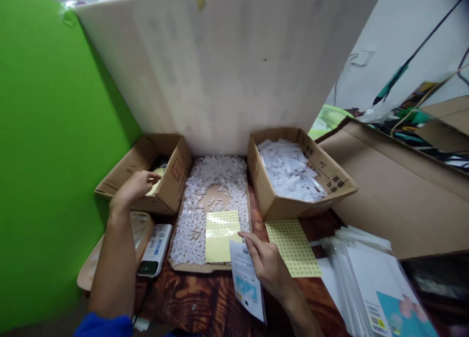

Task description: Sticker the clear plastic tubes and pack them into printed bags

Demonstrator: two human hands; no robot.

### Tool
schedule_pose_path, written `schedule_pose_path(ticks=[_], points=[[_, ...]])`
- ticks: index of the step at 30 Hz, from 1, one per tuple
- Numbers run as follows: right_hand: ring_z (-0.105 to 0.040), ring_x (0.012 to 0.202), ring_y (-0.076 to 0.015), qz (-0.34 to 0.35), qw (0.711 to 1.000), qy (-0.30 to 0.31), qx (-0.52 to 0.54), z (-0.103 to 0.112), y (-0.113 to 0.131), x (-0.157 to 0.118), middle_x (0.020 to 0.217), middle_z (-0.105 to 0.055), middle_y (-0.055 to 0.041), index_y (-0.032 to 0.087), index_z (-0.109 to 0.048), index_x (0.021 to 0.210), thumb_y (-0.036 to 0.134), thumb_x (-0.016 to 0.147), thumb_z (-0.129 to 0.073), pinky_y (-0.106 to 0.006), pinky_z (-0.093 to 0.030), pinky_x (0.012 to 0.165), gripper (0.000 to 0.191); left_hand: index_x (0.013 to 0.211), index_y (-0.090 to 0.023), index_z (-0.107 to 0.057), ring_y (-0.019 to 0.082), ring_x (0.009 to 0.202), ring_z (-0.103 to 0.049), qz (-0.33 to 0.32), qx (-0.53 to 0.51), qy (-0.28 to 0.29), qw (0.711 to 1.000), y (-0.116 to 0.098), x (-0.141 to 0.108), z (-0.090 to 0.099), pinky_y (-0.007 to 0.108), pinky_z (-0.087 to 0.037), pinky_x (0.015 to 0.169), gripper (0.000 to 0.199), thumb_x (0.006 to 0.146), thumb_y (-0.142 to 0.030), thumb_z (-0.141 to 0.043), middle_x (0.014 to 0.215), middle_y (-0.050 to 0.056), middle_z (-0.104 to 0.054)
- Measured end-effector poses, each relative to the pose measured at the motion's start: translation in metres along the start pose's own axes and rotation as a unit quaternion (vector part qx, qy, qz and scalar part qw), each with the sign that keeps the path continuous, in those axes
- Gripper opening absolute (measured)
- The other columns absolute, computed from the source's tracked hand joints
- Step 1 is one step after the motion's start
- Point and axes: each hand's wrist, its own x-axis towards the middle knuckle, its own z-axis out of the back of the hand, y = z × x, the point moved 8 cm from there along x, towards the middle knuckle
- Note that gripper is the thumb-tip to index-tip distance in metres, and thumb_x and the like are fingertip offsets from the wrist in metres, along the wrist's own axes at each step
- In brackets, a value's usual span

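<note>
My left hand (141, 184) is over the left cardboard box (170, 188), its fingers pinched at a yellow sheet (157, 179) in the box; whether they grip it is unclear. Low at the centre, my right hand (263, 259) holds a printed white packet (247, 281) by its upper edge. Just left of its fingertips, a yellow sticker sheet (222, 237) lies on a shallow cardboard tray (179, 267) of small white pieces. A second yellow sticker sheet (295, 249) rests on the table right of that hand.
The right cardboard box (282, 207) holds many clear packets (289, 173). Stacked printed packets (370, 278) lie at the lower right. A white power bank (156, 249) and a shallow container (141, 229) are at left. A white panel (220, 68) stands behind, a green one (54, 146) left.
</note>
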Motion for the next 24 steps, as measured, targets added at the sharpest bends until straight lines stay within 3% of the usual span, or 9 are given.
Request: schedule_pose_path(ticks=[2,5,9,10,13,16,18,20,24], points=[[-0.077,0.095,-0.0253,-0.005,1.000,-0.004,-0.005,0.002,-0.001,0.001,0.111,-0.078,-0.0112,0.017,-0.072,0.121,0.029,0.106,-0.042,-0.031,-0.060,0.084,0.036,0.087,-0.016,-0.076,0.025,0.078,-0.074,-0.007,0.007,0.011,1.000,0.002,0.005,-0.001,0.034,-0.059,0.074,0.011,0.078,-0.020,-0.071,0.079,0.007,-0.080],[-0.078,0.093,-0.0245,-0.038,0.999,-0.028,-0.003,0.007,-0.008,0.000,0.110,-0.079,-0.0100,0.018,-0.070,0.123,0.032,0.107,-0.039,-0.030,-0.059,0.082,0.038,0.106,-0.011,-0.075,0.026,0.100,-0.073,-0.028,0.007,-0.047,0.998,-0.004,-0.007,0.008,0.040,-0.057,0.092,0.026,0.087,-0.026,-0.064,0.107,0.012,-0.079],[-0.076,0.099,-0.0295,-0.119,0.981,-0.149,-0.035,0.022,-0.022,-0.003,0.114,-0.078,-0.0126,0.018,-0.073,0.118,0.041,0.106,-0.041,-0.033,-0.058,0.082,0.041,0.109,-0.011,-0.073,0.027,0.109,-0.069,-0.066,-0.002,-0.113,0.991,-0.026,-0.086,-0.002,0.046,-0.052,0.104,0.036,0.096,-0.039,-0.056,0.117,0.014,-0.075],[-0.076,0.097,-0.0307,-0.143,0.972,-0.182,-0.042,0.026,-0.024,-0.005,0.112,-0.078,-0.0136,0.018,-0.073,0.116,0.044,0.105,-0.041,-0.034,-0.059,0.080,0.043,0.104,-0.015,-0.075,0.025,0.100,-0.072,-0.084,-0.017,-0.071,0.994,-0.034,-0.115,-0.019,0.043,-0.056,0.098,0.033,0.096,-0.041,-0.058,0.109,0.011,-0.077],[-0.076,0.094,-0.0318,-0.166,0.962,-0.216,-0.013,0.027,-0.020,-0.010,0.109,-0.078,-0.0161,0.017,-0.073,0.117,0.053,0.104,-0.042,-0.036,-0.059,0.078,0.049,0.128,-0.023,-0.069,0.028,0.112,-0.071,-0.117,-0.114,0.251,0.954,-0.056,-0.215,-0.103,0.042,-0.059,0.095,0.039,0.091,-0.037,-0.068,0.128,0.011,-0.073],[-0.073,0.100,-0.0294,-0.090,0.984,-0.107,0.107,0.005,0.001,-0.010,0.120,-0.074,-0.0159,0.019,-0.069,0.129,0.060,0.105,-0.037,-0.036,-0.060,0.084,0.058,0.153,-0.023,-0.045,0.035,0.141,-0.051,-0.084,-0.217,0.326,0.916,-0.062,-0.274,-0.142,0.047,-0.051,0.109,0.079,0.083,-0.042,-0.078,0.156,0.016,-0.050],[-0.071,0.103,-0.0279,-0.055,0.981,-0.050,0.178,-0.005,0.013,-0.012,0.127,-0.070,-0.0149,0.021,-0.069,0.131,0.058,0.105,-0.037,-0.036,-0.060,0.085,0.055,0.150,-0.022,-0.048,0.033,0.137,-0.055,-0.029,-0.248,0.274,0.929,-0.054,-0.277,-0.147,0.046,-0.050,0.110,0.071,0.088,-0.046,-0.072,0.153,0.017,-0.053],[-0.071,0.094,-0.0249,-0.075,0.970,-0.084,0.217,-0.002,0.009,-0.014,0.128,-0.068,-0.0150,0.022,-0.071,0.127,0.052,0.105,-0.046,-0.033,-0.061,0.077,0.045,0.135,-0.021,-0.063,0.030,0.121,-0.067,0.035,-0.263,0.234,0.935,-0.043,-0.268,-0.146,0.042,-0.055,0.102,0.050,0.094,-0.049,-0.063,0.135,0.015,-0.068],[-0.067,0.069,-0.0173,-0.120,0.945,-0.166,0.257,0.012,-0.010,-0.007,0.115,-0.070,-0.0120,0.021,-0.074,0.117,0.046,0.095,-0.067,-0.027,-0.058,0.061,0.034,0.112,-0.019,-0.073,0.027,0.097,-0.074,0.093,-0.316,0.299,0.896,-0.040,-0.261,-0.152,0.036,-0.060,0.087,0.044,0.092,-0.056,-0.064,0.108,0.012,-0.078]])
